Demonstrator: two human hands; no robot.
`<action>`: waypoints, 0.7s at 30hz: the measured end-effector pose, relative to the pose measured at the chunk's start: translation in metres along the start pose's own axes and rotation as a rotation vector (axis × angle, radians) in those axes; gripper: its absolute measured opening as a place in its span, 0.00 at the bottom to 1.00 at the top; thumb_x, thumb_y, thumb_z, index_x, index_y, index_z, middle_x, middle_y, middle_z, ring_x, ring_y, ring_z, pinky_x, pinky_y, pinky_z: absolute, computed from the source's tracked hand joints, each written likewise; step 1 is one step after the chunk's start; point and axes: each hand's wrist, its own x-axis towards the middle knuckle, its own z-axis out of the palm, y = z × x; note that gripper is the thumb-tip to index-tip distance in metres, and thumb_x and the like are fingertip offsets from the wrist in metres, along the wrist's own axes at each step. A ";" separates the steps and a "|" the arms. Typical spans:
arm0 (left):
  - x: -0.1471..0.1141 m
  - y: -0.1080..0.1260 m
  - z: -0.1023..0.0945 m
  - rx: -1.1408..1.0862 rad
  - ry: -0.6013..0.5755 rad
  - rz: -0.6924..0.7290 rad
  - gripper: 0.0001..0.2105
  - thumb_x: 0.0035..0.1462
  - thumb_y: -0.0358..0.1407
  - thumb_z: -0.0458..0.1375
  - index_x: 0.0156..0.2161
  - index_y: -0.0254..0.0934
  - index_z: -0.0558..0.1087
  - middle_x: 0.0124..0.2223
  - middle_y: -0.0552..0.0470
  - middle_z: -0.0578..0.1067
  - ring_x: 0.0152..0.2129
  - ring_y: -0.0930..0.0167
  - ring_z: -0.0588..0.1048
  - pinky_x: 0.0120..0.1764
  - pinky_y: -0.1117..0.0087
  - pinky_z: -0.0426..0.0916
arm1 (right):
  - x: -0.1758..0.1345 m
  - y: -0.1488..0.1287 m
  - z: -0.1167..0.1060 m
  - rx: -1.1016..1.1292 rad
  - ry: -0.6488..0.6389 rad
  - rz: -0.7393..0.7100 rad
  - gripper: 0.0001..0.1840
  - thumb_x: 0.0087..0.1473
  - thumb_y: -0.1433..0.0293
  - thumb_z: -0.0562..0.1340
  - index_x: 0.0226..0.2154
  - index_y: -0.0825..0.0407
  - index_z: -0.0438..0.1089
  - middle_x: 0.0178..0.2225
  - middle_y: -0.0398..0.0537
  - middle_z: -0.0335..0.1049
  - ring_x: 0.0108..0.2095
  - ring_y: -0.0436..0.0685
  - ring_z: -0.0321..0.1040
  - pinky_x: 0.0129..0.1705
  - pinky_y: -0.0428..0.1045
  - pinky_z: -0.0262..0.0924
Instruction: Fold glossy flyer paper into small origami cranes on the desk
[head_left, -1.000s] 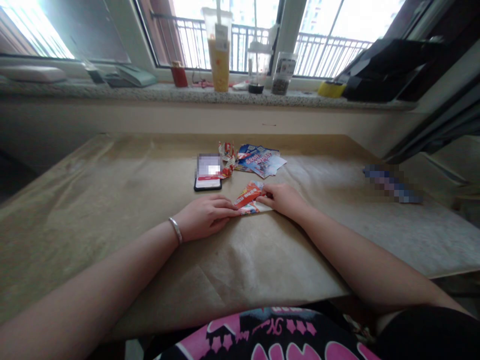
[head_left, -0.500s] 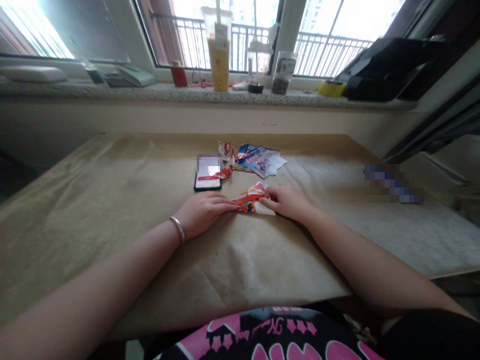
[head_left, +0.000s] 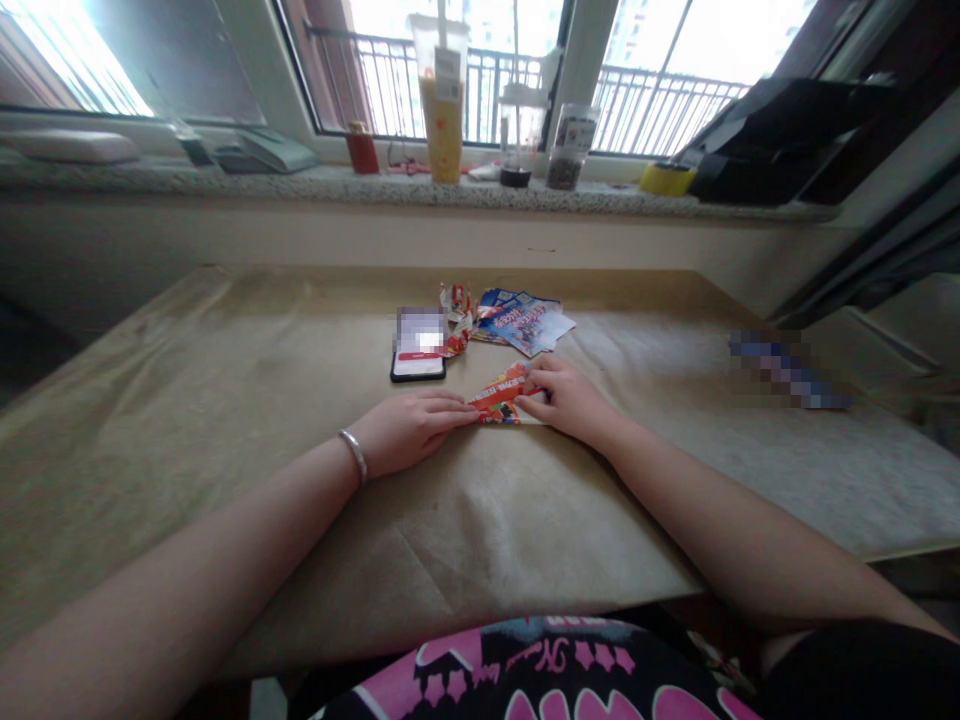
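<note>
A folded piece of printed paper (head_left: 496, 400), red and orange with white lettering and a multicoloured lower part, lies on the table between my hands. At its narrow left end, my left hand (head_left: 412, 425) has its fingers stretched together with their tips on the paper. My right hand (head_left: 566, 395) pinches the wider right end between bent fingers and thumb, which hide part of that edge. Just beyond the paper are a phone (head_left: 418, 362) with its screen lit, a folded red-and-white paper shape (head_left: 459, 318) touching it, and a fanned pile of blue printed sheets (head_left: 527, 322).
A tan cover lies over the table (head_left: 315, 350). Toward the right edge is a blurred-out bluish item (head_left: 787, 370). Along the windowsill (head_left: 300, 185) stand a tall cup of yellow drink (head_left: 441, 120), a lidded cup (head_left: 517, 140), a jar (head_left: 572, 150) and yellow tape (head_left: 666, 179).
The paper's right part has been folded over, so less of its white face shows and more of the orange strip with lettering. My right hand has shifted slightly.
</note>
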 end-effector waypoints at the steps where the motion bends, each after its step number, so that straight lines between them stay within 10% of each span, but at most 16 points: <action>1: 0.000 0.001 0.000 0.000 0.003 0.005 0.17 0.63 0.30 0.47 0.53 0.38 0.72 0.50 0.45 0.75 0.46 0.69 0.74 0.49 0.64 0.72 | 0.001 0.002 0.001 0.006 -0.009 -0.020 0.09 0.54 0.65 0.62 0.27 0.53 0.70 0.36 0.51 0.68 0.38 0.54 0.64 0.41 0.48 0.57; 21: 0.003 0.001 -0.003 -0.014 0.017 0.046 0.16 0.63 0.30 0.48 0.52 0.40 0.72 0.48 0.49 0.77 0.47 0.67 0.73 0.48 0.63 0.72 | 0.008 0.010 0.003 -0.012 -0.117 0.104 0.08 0.50 0.67 0.65 0.26 0.54 0.70 0.28 0.44 0.68 0.33 0.52 0.62 0.37 0.46 0.53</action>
